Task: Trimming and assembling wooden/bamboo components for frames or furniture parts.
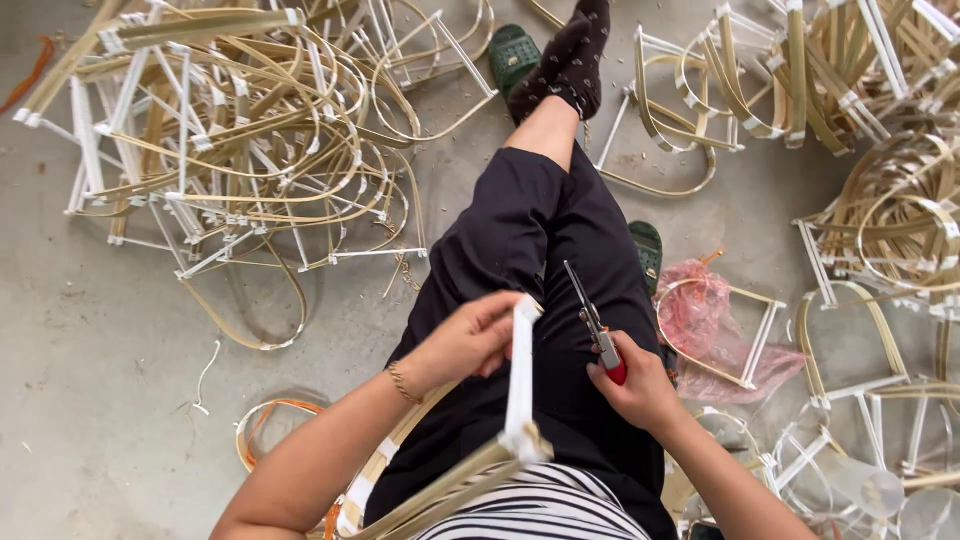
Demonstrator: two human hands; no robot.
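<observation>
Two bare hands work over our lap in the head view. Our left hand [470, 340] is closed around the white bar of a bamboo frame [520, 385], which rests across our black trousers [540, 240]. Our right hand [640, 385] is clamped on the red handle of small pliers [595, 320], their tips pointing away from us, just beside the bar. Heaps of similar finished-looking frames [240, 150] cover the concrete floor [90, 330] at left and right, so we judge much is done; this frame is not yet set down. A pink bag [700, 310] lies near our right knee.
</observation>
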